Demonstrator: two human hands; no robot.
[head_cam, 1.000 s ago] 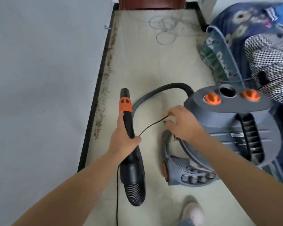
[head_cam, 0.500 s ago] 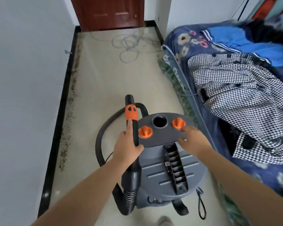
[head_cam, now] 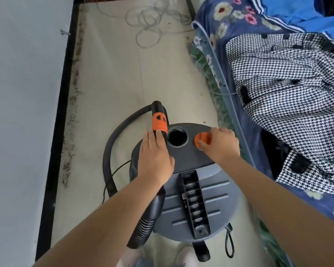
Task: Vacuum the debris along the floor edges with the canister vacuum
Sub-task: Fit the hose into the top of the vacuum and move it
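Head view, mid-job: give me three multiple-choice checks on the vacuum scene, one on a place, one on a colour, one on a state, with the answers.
1. Where does the debris lie?
A. along the black baseboard on the left
B. on the bed
C. on top of the canister

2. What colour is the knob at the right hand's grip?
A. blue
B. orange
C. white

3. What state is the round port on the canister vacuum in?
A. hose end plugged in
B. capped
C. open and empty

Answers:
1 A: the brown specks line the floor edge by the baseboard.
2 B: the knob shows orange against the grey lid.
3 C: the port is a dark open hole, and the left hand holds the hose end beside it.
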